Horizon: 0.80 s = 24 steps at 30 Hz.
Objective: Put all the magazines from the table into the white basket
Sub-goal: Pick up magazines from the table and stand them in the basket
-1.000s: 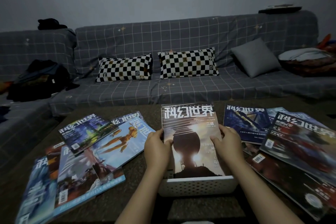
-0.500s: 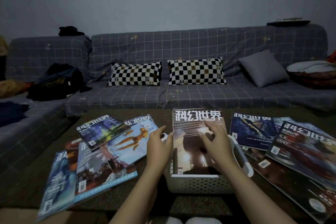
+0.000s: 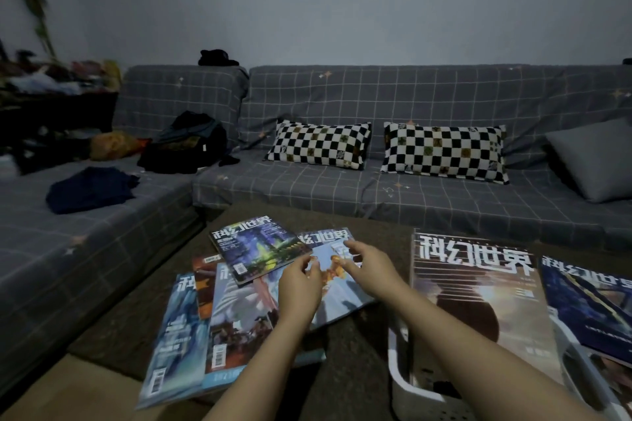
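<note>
Both hands [image 3: 337,272] left basket [image 3: 405,386], over five magazines [image 3: 260,251]

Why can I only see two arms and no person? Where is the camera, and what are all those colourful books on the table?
The camera sits on the person's head and looks forward and down, so you see only their own arms reaching out, the way you see your own.

The left hand and the right hand are both over a pile of magazines on the brown table. They are right above a light blue magazine, with fingers loosely bent. Neither hand is gripping anything that I can see.

On top of that pile lies a magazine with a city cover.

To the right is a white basket. One magazine with a glowing sun cover already stands inside it. More magazines lie at the far right edge.

Behind the table is a grey sofa with two checkered pillows.
</note>
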Motion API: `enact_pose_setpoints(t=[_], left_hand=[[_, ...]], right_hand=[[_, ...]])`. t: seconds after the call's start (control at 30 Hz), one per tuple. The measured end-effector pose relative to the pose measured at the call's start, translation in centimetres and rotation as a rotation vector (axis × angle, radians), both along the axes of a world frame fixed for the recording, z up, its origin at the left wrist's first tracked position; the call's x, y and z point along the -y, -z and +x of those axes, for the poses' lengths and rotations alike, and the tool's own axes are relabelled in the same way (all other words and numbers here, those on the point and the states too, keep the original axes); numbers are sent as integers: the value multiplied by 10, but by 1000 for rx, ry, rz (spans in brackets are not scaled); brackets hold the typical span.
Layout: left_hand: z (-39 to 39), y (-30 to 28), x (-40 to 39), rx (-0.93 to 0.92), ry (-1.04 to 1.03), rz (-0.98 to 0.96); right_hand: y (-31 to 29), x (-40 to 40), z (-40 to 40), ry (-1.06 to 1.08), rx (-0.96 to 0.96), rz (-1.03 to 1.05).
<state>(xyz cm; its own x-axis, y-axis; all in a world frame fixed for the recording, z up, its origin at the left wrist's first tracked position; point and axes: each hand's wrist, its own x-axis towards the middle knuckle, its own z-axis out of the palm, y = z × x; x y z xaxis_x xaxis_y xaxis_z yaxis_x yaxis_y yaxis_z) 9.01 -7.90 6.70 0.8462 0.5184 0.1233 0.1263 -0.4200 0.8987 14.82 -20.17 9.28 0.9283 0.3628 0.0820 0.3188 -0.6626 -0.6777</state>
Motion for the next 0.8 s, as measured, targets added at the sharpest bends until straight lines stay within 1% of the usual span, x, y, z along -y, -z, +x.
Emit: enact_pose_setpoints(t=[0.07, 0.23, 0.33, 0.43, 0.57, 0.63, 0.67, 0.73, 0.8], left_hand=[[12, 9, -9, -35, -18, 4], [33, 39, -38, -244, -118, 174], [32, 49, -49, -283, -181, 163], [27, 54, -49, -257, -239, 125], [24, 60, -48, -158, -274, 17], [19, 62, -47, -96, -298, -48], [16, 63, -47, -76, -309, -71], [10, 68, -49, -47, -336, -104], [3, 68, -53, -27, -363, -183]], right_hand=[[10, -16, 21, 17, -78, -97], [29, -38, 61, 63, -295, -430], [52, -41, 80, 86, -420, -559], [64, -41, 84, 162, -477, -605], [56, -39, 82, 160, -404, -712], [56, -38, 83, 133, -413, -749], [57, -37, 85, 115, -438, -732], [67, -34, 92, 109, -531, -631], [68, -32, 91, 120, -593, -556]])
